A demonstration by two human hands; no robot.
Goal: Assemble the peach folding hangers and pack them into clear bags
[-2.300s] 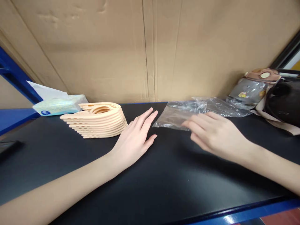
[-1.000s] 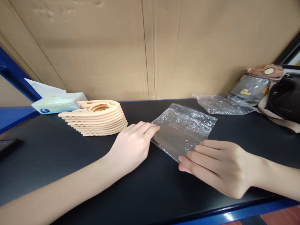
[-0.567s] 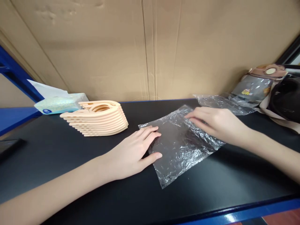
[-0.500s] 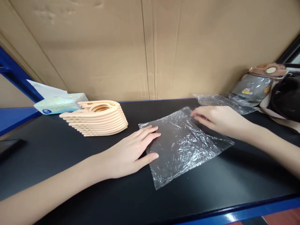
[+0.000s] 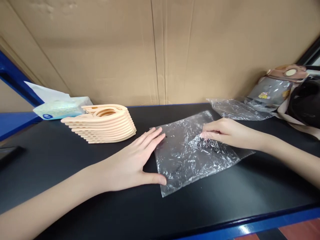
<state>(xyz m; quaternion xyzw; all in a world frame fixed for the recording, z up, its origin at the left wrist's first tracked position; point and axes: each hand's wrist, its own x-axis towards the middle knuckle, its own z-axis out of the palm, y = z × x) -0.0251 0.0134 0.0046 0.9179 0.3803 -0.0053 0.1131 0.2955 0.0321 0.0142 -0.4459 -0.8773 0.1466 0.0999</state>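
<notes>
Here, two bare hands are working over a clear plastic bag (image 5: 180, 158) lying flat and wrinkled on the black worktop (image 5: 190, 213). At its left edge, the left hand (image 5: 125, 163) is stretching wide open, its fingers (image 5: 150, 138) slightly parted and the thumb standing well away, the tips touching the film and gripping nothing. The right hand (image 5: 231, 133) is arching over the bag's right half, its fingers curling close to the thumb and touching the film; whether they are pinching it, one cannot tell. A peach-coloured stack (image 5: 107, 128) is sitting near the left hand, while a second clear bag (image 5: 232, 109) is lying beside a bottle (image 5: 268, 91).
</notes>
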